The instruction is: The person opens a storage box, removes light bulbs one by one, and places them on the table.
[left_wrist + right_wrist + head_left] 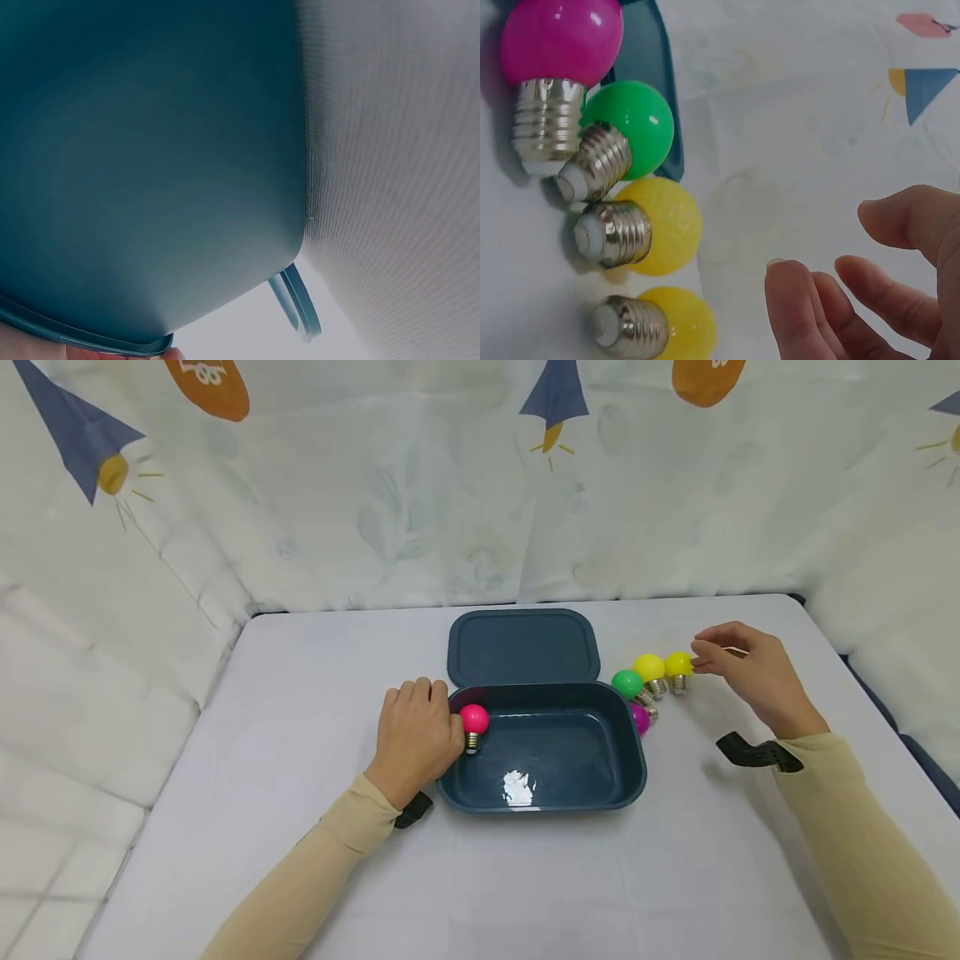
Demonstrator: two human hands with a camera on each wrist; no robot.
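My left hand (422, 731) grips the left rim of a dark blue rectangular box (542, 805); in the left wrist view its fingertips (45, 349) show at the rim beside the box wall (172, 187). A pink bulb (474, 720) is inside the box at its left side, next to that hand. Over the table on the right, my right hand (757, 672) has its thumb and fingers apart with nothing between them. It is nearest a yellow bulb (686, 322). Beside that are another yellow bulb (671, 225), a green bulb (641, 131) and a purple bulb (562, 37).
A dark blue lid (523, 647) lies flat behind the box. The bulbs on the table cluster along the box's right side. White cloth covers the table (300, 693), and a printed curtain (450, 485) hangs behind it.
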